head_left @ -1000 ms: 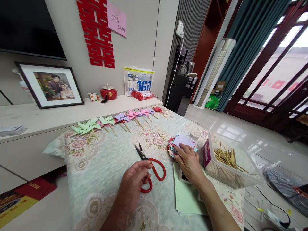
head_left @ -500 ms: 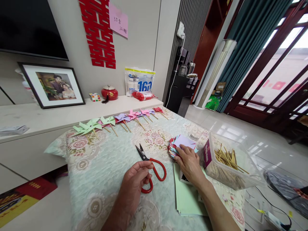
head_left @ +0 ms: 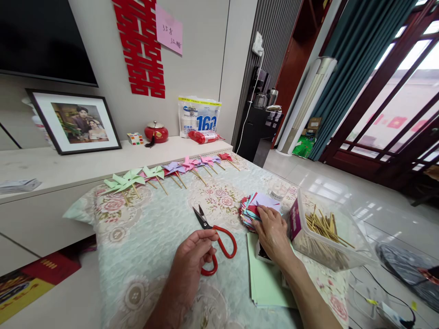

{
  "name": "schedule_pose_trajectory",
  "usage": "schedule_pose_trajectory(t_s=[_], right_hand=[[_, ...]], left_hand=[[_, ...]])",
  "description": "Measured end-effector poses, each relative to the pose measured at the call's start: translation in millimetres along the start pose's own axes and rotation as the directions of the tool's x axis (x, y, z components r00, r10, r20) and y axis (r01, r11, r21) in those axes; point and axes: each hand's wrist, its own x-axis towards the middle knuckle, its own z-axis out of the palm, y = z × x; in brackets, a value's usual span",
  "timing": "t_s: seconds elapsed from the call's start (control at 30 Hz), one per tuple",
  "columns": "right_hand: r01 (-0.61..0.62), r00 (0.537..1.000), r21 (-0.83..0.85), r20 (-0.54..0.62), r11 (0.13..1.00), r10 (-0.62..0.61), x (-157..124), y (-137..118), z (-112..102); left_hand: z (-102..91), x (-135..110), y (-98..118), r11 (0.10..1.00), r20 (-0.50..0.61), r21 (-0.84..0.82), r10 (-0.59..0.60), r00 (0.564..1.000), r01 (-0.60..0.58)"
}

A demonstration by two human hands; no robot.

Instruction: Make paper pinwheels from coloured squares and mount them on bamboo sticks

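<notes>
Lilac sheet [head_left: 267, 200] shifted rightward, right fingers [head_left: 266, 215] atop, grip unclear

Near the top of the frame, left of centre, I read a handwritten "35" on a pink sheet [head_left: 168, 34], followed by a mark I can't make out; the line below it is too unclear to be sure of. Just left of it, red paper cut-outs [head_left: 132, 55] form the double-happiness sign. At upper centre, a white-and-blue bag [head_left: 200, 114] shows a big blue "160", its last digit creased; its smaller print blurs. At centre right, the white lettering on a purple label [head_left: 295, 219] is illegible to me.
</notes>
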Motion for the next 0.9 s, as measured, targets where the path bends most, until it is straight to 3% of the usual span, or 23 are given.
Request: schedule_pose_trajectory(t_s=[0.33,0.53,0.63,0.73,0.8,0.9], right_hand=[[0.105,0.960,0.020,-0.263,0.994,-0.096,0.8,-8.0,-15.7],[0.370,0.877,0.190,-0.395,0.909,-0.274,-5.2,-29.2,-47.7],[0.530,0.831,0.219,-0.325,0.819,-0.451,-14.2,-45.4,-63.7],[0.629,0.777,0.207,-0.124,0.749,-0.618,-31.0,-65.5,-73.6],[0.651,0.745,0.202,0.015,0.732,-0.667,-48.6,-80.1,-74.9],[0.675,0.703,0.201,0.117,0.710,-0.701,-84.5,-100.2,-67.5]], left_hand=[[-0.5,-1.9,-1.3,1.000,0.018,0.005,-0.009,1.000,0.009],[-2.8,-1.8,-1.1,0.999,0.051,0.033,-0.014,0.999,0.013],[-10.5,-5.7,4.6,0.993,0.086,0.116,0.018,0.996,-0.028],[-27.2,-11.3,12.8,0.949,0.062,0.293,0.105,0.993,-0.119],[-42.0,-16.5,17.4,0.881,0.058,0.439,0.167,0.984,-0.175],[-63.3,-30.1,20.5,0.730,0.121,0.638,0.218,0.968,-0.244]])
